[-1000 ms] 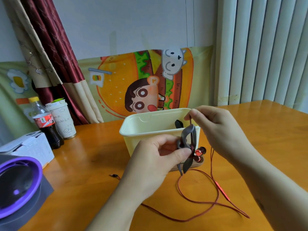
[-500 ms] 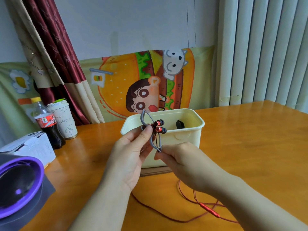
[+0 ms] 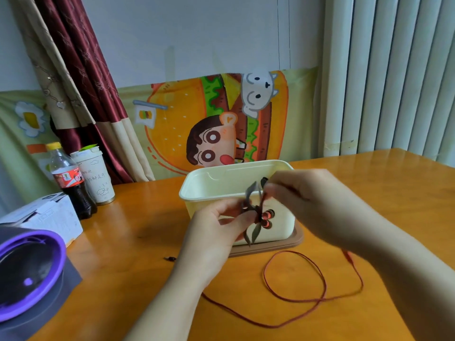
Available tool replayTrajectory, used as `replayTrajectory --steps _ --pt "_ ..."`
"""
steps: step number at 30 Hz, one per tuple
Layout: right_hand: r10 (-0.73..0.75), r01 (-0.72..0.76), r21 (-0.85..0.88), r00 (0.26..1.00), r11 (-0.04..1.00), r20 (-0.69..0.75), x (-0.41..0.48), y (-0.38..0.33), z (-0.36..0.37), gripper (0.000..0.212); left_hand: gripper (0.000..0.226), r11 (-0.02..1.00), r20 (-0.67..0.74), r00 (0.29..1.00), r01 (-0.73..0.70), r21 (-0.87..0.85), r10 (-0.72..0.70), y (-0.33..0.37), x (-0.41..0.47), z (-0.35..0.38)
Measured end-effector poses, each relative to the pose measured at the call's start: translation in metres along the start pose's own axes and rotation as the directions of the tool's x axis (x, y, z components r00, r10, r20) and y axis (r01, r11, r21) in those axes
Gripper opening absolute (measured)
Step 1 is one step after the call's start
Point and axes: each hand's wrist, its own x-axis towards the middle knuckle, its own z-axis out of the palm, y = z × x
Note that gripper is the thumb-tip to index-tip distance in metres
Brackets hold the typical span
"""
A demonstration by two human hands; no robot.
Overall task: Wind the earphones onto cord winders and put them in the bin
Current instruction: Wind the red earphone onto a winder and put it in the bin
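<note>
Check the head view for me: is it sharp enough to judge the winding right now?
Head view: the right hand is motion-smeared, so its grip is unreadable; the grey cord winder pinched by the left hand is soft too; the red cord on the table and the bin read clearly; even daylight, no harsh glare; wide-angle bending at the edges.
</note>
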Motion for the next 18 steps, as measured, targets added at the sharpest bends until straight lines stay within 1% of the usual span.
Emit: replayTrajectory --steps 2,5,9,12,14,15,16,18 --pt "0.015 -0.011 0.042 0.997 0.999 -0.082 0.001 0.004 -0.007 0.021 0.021 0.998 0.078 0.996 -0.037 0.047 0.033 0.003 -0.003 0.003" --pt "0.029 -0.013 0.099 0.987 0.995 -0.160 0.001 0.007 -0.008 0.017 0.023 0.993 0.141 0.986 -0.095 0.074 0.084 0.005 -0.005 0.005" --pt "0.019 0.014 0.134 0.970 0.991 -0.240 0.002 0.008 -0.007 0.012 0.026 0.988 0.189 0.972 -0.148 0.034 0.139 0.010 -0.006 0.001" --pt "0.035 0.012 0.171 0.962 0.985 -0.270 0.002 0.008 -0.007 0.014 0.032 0.987 0.233 0.959 -0.157 -0.034 0.160 0.018 -0.009 -0.003" --pt "0.077 -0.014 0.235 0.963 0.972 -0.259 0.003 0.010 -0.006 0.017 0.033 0.982 0.263 0.946 -0.178 -0.070 0.190 0.022 -0.011 -0.004" --pt "0.111 -0.042 0.286 0.967 0.957 -0.230 0.004 0.013 -0.004 0.018 0.034 0.979 0.273 0.940 -0.184 -0.089 0.202 0.024 -0.012 -0.005" --pt "0.148 -0.077 0.348 0.972 0.934 -0.181 0.005 0.015 -0.001 0.019 0.035 0.976 0.277 0.938 -0.181 -0.123 0.209 0.026 -0.013 -0.005" --pt "0.206 -0.158 0.475 0.977 0.866 -0.051 0.004 0.019 0.009 0.022 0.035 0.960 0.250 0.950 -0.120 -0.252 0.185 0.028 -0.013 -0.004"
